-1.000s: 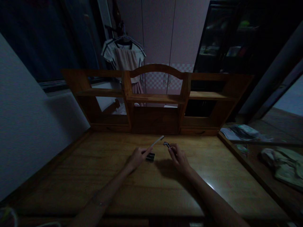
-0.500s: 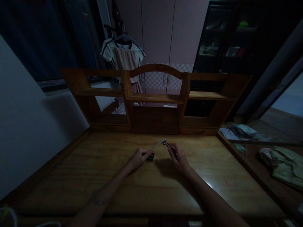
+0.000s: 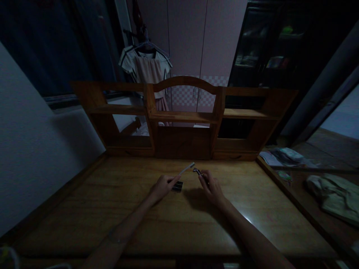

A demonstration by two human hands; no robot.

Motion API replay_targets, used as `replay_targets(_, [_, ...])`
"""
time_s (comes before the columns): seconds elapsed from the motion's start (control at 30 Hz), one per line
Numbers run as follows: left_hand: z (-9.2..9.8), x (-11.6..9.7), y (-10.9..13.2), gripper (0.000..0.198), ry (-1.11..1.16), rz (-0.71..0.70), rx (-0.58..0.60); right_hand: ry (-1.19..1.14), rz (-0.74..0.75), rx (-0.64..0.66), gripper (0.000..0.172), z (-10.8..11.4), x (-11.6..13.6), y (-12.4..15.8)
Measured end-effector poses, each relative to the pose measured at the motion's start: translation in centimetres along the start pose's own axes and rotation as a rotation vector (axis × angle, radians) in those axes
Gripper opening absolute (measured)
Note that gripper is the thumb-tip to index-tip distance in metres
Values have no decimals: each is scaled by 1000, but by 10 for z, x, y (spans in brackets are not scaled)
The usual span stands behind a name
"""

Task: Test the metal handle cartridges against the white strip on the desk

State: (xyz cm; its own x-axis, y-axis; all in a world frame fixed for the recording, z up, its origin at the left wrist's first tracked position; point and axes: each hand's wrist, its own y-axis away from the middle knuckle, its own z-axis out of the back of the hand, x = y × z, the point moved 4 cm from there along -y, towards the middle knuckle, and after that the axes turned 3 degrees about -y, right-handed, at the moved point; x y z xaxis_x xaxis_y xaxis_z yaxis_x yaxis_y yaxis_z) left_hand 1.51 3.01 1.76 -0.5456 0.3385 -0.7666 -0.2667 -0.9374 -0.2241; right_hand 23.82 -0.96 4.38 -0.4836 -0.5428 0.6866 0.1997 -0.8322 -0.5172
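Note:
My left hand (image 3: 163, 187) is closed around the handle of a pale toothbrush (image 3: 186, 169), whose bristled head points up and to the right. A razor (image 3: 197, 171) with a shiny metallic neck is gripped in my right hand (image 3: 211, 187), its head turned left toward the brush. A small gap separates the toothbrush head from the razor head. Below the brush, a small dark case-like object with lighter lines (image 3: 177, 186) lies on the wooden desk (image 3: 134, 224), partly covered by my left fingers.
A wooden shelf unit (image 3: 183, 116) rises along the desk's far edge. To the right, a lower brown surface carries papers and a plastic-wrapped item (image 3: 290, 156) and a crumpled light cloth (image 3: 336, 196). A white wall (image 3: 50, 149) borders the left side. The room is dim.
The toothbrush head has drawn slightly left and up, away from the razor head. My left hand has shifted a little left, exposing more of the dark object. My right hand has barely moved.

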Motion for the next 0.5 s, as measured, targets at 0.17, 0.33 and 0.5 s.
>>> replay_targets(0.17, [1, -3, 2, 54, 60, -35, -13, -7, 8, -11, 19, -1, 1, 0])
replay_targets(0.33, [-2, -3, 2, 53, 1, 6, 38, -6, 8, -2, 18, -1, 0, 0])
replay_targets(0.5, [5, -5, 1, 55, 31, -22, -51, -11, 8, -3, 18, -1, 0, 0])
